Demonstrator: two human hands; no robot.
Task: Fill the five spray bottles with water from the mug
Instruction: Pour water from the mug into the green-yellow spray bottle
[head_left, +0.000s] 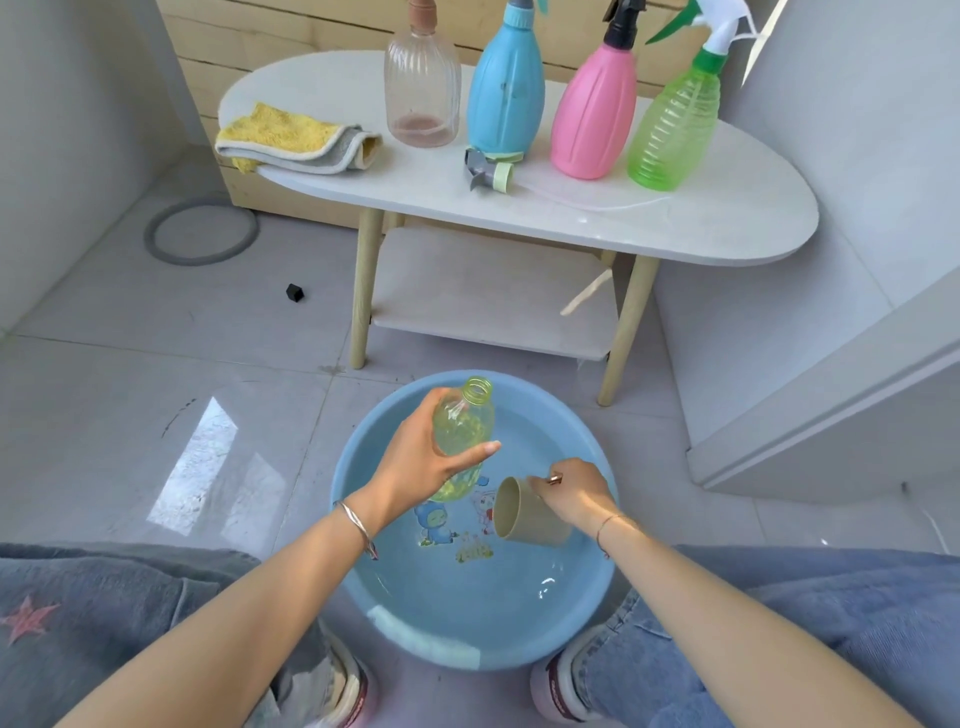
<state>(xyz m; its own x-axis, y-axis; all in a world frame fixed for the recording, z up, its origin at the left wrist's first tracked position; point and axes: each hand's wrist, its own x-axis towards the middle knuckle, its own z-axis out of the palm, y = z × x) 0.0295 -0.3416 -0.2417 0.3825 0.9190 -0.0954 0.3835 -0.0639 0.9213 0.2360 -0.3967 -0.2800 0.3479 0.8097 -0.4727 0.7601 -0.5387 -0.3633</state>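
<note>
My left hand (415, 467) grips an uncapped yellow-green clear bottle (462, 431), tilted over a blue basin (363, 587) of water on the floor. My right hand (571, 491) holds a beige mug (524, 514) lying on its side in the basin, mouth toward the left. On the white table (727, 218) stand a clear pinkish bottle (422, 83), a blue bottle (506, 93), a pink bottle (595, 114) and a green bottle (675, 130), all with spray heads. A loose spray head (488, 174) lies in front of the blue bottle.
A folded yellow and grey cloth (296, 140) lies on the table's left end. A grey ring (200, 234) and a small black piece (295, 292) lie on the tiled floor. A white cabinet (831, 405) stands at right. My knees flank the basin.
</note>
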